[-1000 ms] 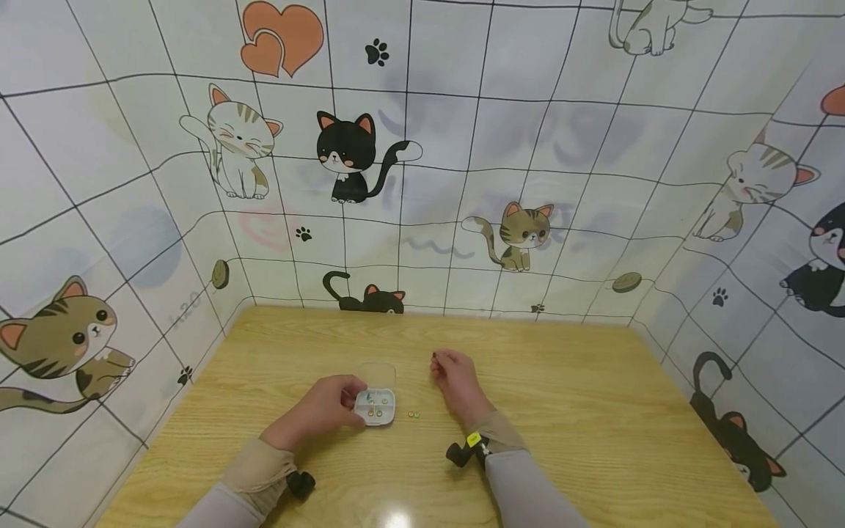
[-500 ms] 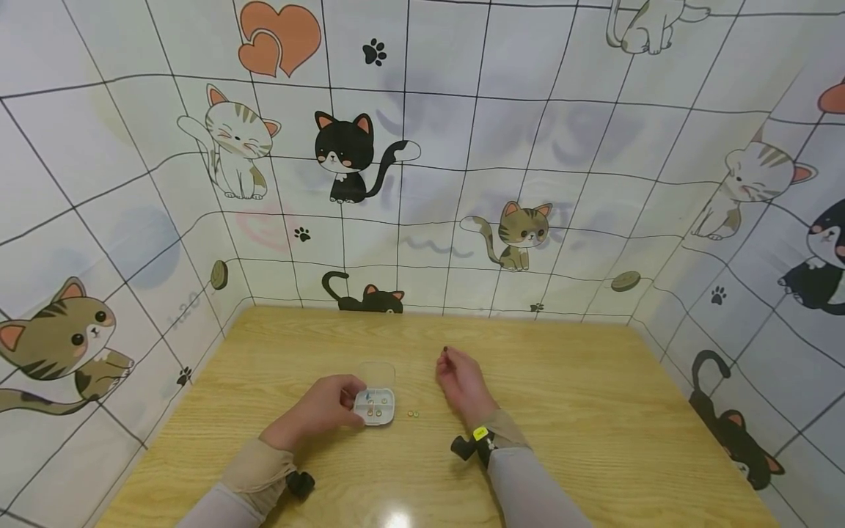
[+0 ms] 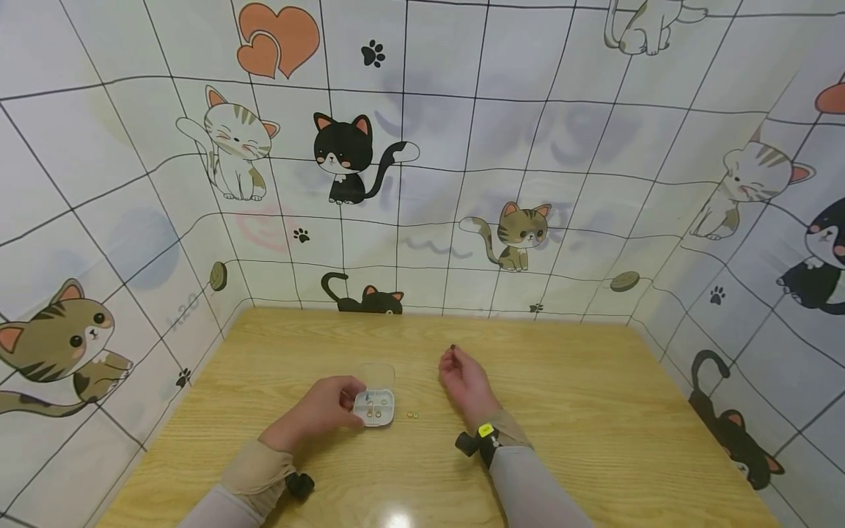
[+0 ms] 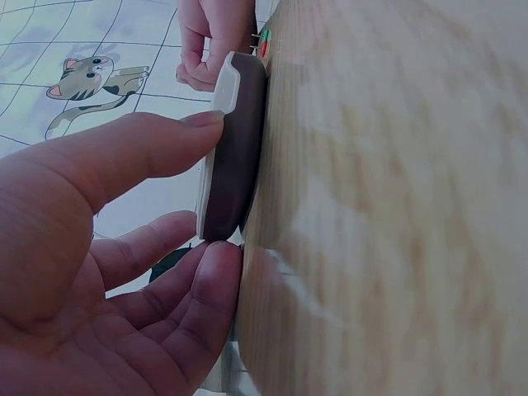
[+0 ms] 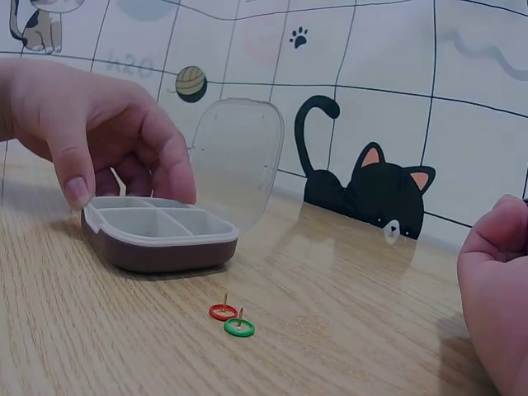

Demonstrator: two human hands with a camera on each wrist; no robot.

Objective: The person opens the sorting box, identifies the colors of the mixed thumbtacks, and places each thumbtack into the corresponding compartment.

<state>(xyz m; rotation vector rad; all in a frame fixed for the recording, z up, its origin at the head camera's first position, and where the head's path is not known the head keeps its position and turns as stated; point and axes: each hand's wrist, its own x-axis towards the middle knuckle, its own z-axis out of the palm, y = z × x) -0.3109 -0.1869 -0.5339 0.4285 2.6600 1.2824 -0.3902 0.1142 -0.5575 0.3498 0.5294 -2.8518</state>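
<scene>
We see compartment box (image 3: pixel 375 424) on tabletop (image 3: pixel 581 418), lower centre of head frame | left hand (image 3: pixel 323 405) touching box's left side | lid (image 3: pixel 378 375) behind box | small items (image 3: pixel 378 414) in box | two tacks (image 3: pixel 410 415) on tabletop, just right of box | right hand (image 3: pixel 467 383) farther right and higher in frame, tiny piece (image 3: pixel 452 347) at its fingertips | wall (image 3: pixel 436 139) behind tabletop

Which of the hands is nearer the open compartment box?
Left: the left hand holds the compartment box by its left edge; the right hand is apart, off to the box's right.

Wood-grain counter (image 3: pixel 594 411) meets white gridded walls (image 3: pixel 439 125) printed with cartoon cats (image 3: pixel 343 150), paw prints (image 3: pixel 372 56) and orange hearts (image 3: pixel 295 37).
</scene>
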